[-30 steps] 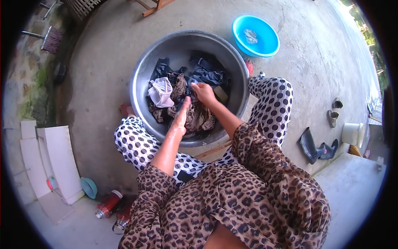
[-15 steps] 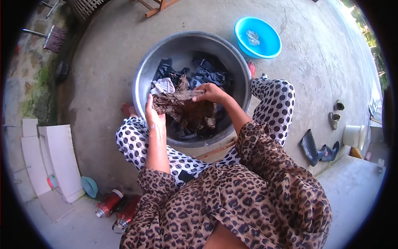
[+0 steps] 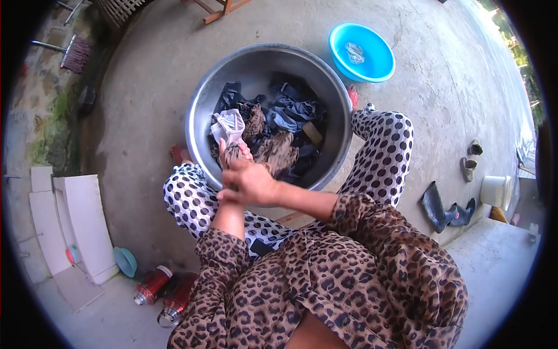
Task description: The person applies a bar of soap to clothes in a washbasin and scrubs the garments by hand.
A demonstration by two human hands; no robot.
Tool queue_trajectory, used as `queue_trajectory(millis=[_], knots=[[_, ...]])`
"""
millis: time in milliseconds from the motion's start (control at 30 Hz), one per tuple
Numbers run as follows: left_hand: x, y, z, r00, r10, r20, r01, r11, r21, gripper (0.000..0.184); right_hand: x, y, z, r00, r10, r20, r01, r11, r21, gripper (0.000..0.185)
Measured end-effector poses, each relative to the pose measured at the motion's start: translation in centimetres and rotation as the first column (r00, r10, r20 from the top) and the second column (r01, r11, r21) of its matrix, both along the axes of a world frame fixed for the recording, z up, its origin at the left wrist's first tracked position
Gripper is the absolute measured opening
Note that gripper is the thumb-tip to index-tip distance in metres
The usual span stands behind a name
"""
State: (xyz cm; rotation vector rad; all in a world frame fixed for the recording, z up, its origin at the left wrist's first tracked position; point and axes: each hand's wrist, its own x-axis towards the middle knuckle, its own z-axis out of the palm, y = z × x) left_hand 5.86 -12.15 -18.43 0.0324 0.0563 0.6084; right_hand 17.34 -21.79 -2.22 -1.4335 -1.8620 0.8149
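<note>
Over the near side of a large metal basin (image 3: 196,104), my left hand (image 3: 246,152) is closed around part of a wet brown patterned cloth (image 3: 278,152). My right hand (image 3: 251,181) lies across the left palm and wrist, its fingers curled and pressing the cloth there; the grip is partly hidden. The rest of the cloth spreads into the basin on the right. Just beyond the left fingertips is a pale, whitish garment (image 3: 228,125). Dark blue clothes (image 3: 292,112) lie deeper in the basin, with a yellowish-brown block (image 3: 313,133) by their right side.
A bright blue basin (image 3: 378,67) with a small whitish item stands at the far right. Two red thermos flasks (image 3: 154,283) and a teal bowl (image 3: 125,262) are at lower left. Dark boots (image 3: 436,207) and a white bucket (image 3: 496,192) sit at right.
My right hand has swept down and left from the stretched cloth onto my left wrist. The cloth has bunched lower, uncovering the yellowish-brown block and more of the pale garment.
</note>
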Motion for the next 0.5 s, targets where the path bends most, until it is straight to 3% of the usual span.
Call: queue_trajectory(millis=[33, 67, 100, 167, 233, 300, 367, 400, 500], knots=[[1.2, -0.8, 1.0, 1.0, 0.001, -0.002, -0.001, 1.0, 0.0, 0.049, -0.7, -0.3, 0.4, 0.99, 0.017, 0.14, -0.017, 1.0, -0.001, 0.034], [2.3, -1.9, 1.8, 0.985, 0.035, -0.169, -0.042, 0.998, -0.039, 0.048, -0.8, 0.1, -1.2, 0.985, -0.109, 0.135, 0.093, 0.988, 0.121, 0.029], [3.6, -3.0, 2.2, 0.942, 0.061, -0.331, -0.089, 0.994, -0.071, 0.047, 0.1, 0.9, -2.3, 0.978, -0.156, 0.14, 0.161, 0.987, -0.024, 0.027], [5.8, -5.1, 2.8, 0.777, 0.079, -0.625, -0.188, 0.976, -0.111, 0.045, 2.4, 3.0, -5.2, 0.9, -0.426, 0.094, 0.435, 0.892, -0.124, 0.026], [6.4, -5.8, 3.4, 0.525, 0.063, -0.849, -0.286, 0.952, -0.106, 0.043, 4.1, 3.7, -6.7, 0.838, -0.534, 0.114, 0.544, 0.798, -0.259, 0.034], [6.3, -6.3, 3.4, 0.515, 0.022, -0.857, -0.273, 0.952, -0.139, 0.037, 4.2, 2.6, -6.5, 0.845, -0.528, 0.087, 0.531, 0.808, -0.256, 0.041], [4.0, -6.7, 1.7, 0.643, 0.152, -0.751, -0.251, 0.968, -0.019, 0.034, 2.6, 1.9, -6.2, 0.884, -0.448, 0.133, 0.467, 0.856, -0.221, 0.035], [2.7, -6.9, 0.7, 0.7, 0.207, -0.684, -0.246, 0.968, 0.041, 0.033, 1.2, 0.5, -5.8, 0.912, -0.408, 0.036, 0.41, 0.911, -0.049, 0.031], [0.7, -7.5, -1.4, 0.837, 0.343, -0.427, -0.27, 0.937, 0.223, 0.031, -1.1, -0.3, -5.5, 0.959, -0.265, 0.097, 0.259, 0.963, 0.073, 0.028]])
